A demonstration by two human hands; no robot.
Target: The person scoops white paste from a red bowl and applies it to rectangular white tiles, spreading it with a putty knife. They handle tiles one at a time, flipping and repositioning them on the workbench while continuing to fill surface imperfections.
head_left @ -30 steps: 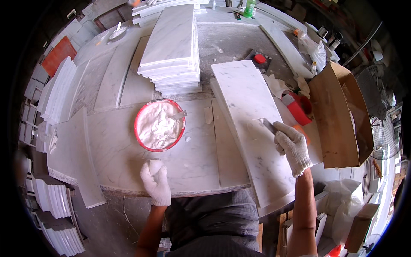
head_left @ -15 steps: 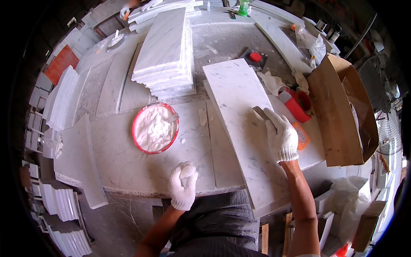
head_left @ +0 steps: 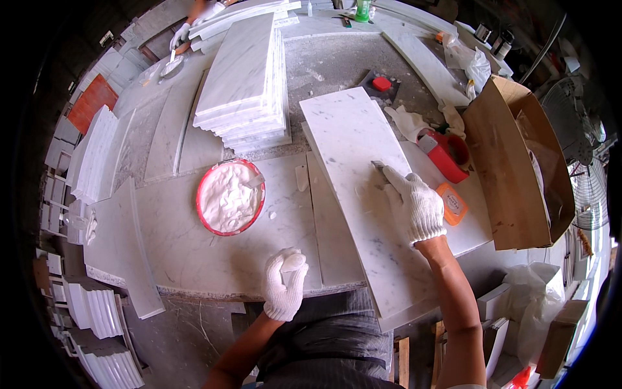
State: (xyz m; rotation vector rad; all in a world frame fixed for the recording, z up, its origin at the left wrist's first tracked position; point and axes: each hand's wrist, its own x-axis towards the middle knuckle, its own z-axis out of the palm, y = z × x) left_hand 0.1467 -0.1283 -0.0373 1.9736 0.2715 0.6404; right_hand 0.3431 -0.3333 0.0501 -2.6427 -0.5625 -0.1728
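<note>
A long white marble slab (head_left: 350, 129) with grey veins lies before me at the right, on top of another slab. My right hand (head_left: 418, 206), in a white knitted glove, is closed on a small putty knife (head_left: 379, 166). The blade is at the slab's surface near its middle; the handle is hidden in the glove. My left hand (head_left: 284, 288), gloved too, hangs at the table's front edge with fingers curled; what they hold, if anything, cannot be made out. Beyond it stands a red-rimmed bowl (head_left: 201, 217) of white paste (head_left: 227, 198), a flat scraper (head_left: 256, 180) stuck in it.
A tall stack of marble slabs (head_left: 236, 61) stands beyond the bowl. Right of my slab are a red tape roll (head_left: 447, 159), an orange packet (head_left: 452, 204) and a cardboard box (head_left: 492, 149). Another person's gloved hand (head_left: 179, 37) holds a tool over a small bowl (head_left: 172, 67), far left.
My right hand has slid the putty knife slightly left and away over the slab. My left hand has shifted a little right. The other person's hand has moved to the far bowl.
</note>
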